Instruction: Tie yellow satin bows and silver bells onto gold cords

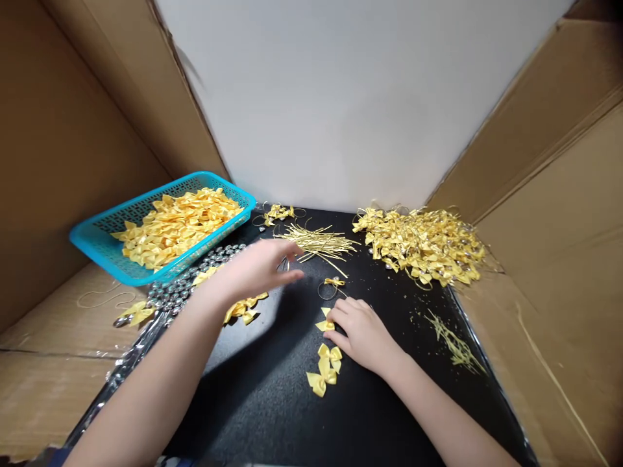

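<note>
Bare forearms [160, 370] are stretched over a black bench [263, 408] from the lower edge of the view. By the fingertips of the right hand [363, 331], a yellow bow [324, 323] is touched at its right side; whether it is pinched cannot be told, as the contact is partly hidden. Just nearer the camera, two loose bows [322, 375] are laid against each other. Beyond the right hand, a bow with a wire loop [335, 281] is seen lying on the bench.

The grip of the left hand [260, 266] is spread, the thumb held apart from the fingers, just in front of a pile of gold wires [325, 242]. More yellow bows [244, 310] and silver beads [176, 292] are partly covered by the left forearm. At the far left, a blue basket [109, 270] is filled with bows [180, 224]. On the right, bows with wire loops [423, 246] are heaped, and nearer the camera thin yellowish strands [456, 345] are strewn near the bench edge.
</note>
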Available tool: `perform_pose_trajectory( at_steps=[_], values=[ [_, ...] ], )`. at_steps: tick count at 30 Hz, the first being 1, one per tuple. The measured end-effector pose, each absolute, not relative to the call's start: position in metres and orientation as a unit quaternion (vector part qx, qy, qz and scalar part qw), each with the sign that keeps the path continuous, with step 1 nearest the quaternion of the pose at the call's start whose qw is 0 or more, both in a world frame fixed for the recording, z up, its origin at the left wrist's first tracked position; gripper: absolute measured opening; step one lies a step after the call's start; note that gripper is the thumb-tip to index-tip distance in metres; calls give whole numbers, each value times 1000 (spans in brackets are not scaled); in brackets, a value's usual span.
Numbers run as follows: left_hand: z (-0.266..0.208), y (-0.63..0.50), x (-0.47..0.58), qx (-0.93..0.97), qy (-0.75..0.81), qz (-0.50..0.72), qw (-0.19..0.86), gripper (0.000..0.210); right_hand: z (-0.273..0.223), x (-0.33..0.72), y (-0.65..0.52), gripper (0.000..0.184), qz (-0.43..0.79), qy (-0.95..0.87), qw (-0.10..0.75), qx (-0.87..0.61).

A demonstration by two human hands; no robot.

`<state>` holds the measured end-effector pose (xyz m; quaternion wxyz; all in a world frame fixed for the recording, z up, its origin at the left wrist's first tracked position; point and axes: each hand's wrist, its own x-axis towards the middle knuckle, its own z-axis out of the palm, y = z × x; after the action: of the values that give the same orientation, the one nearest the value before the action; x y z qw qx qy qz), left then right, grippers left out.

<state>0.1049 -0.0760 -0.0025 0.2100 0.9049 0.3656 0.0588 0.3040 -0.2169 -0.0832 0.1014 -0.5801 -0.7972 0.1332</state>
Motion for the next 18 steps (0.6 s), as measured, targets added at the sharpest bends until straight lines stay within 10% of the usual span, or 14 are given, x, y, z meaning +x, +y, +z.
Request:
perform_pose_trajectory(
  at_steps=[10, 18],
  values=[
    [-93, -162, 137, 676, 285, 234, 638, 36, -88, 306, -219, 21, 363, -629, 420, -545],
    [-105, -168, 140, 538, 358, 317, 694, 35, -96, 286, -229, 10, 319, -540, 510, -588]
  ],
)
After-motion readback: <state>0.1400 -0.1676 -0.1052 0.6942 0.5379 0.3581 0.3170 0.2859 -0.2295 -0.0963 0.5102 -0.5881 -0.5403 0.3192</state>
